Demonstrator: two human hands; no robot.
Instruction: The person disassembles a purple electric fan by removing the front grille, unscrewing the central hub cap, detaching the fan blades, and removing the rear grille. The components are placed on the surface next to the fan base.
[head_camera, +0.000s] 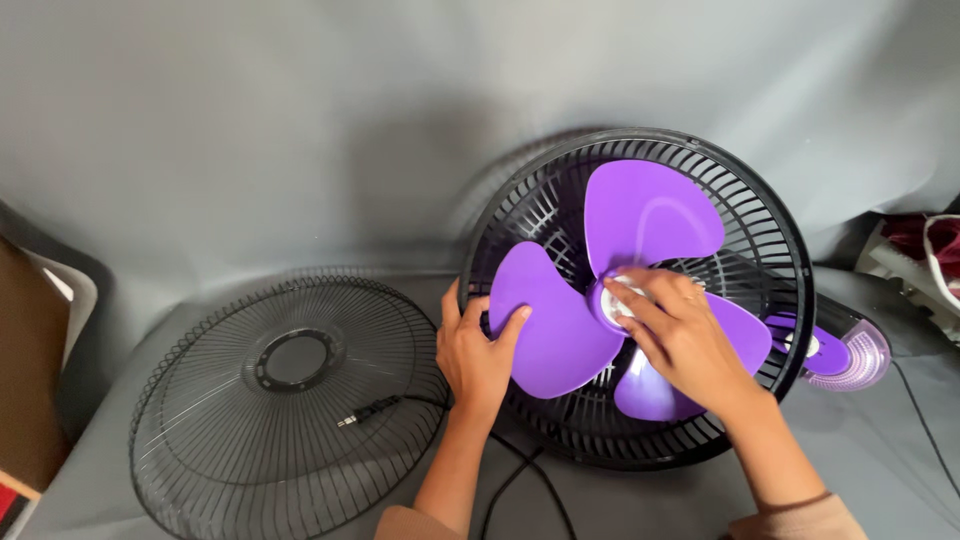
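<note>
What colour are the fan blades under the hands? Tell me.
Purple fan blades, set against the black rear guard; shown in the head view.

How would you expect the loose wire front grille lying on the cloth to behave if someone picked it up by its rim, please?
The front grille is thin wire around an open centre ring, so it is probably light for its size. It would likely flex slightly when lifted by one edge. Lying flat, it seems unlikely to roll, though the power plug resting on it could slide off.
</note>
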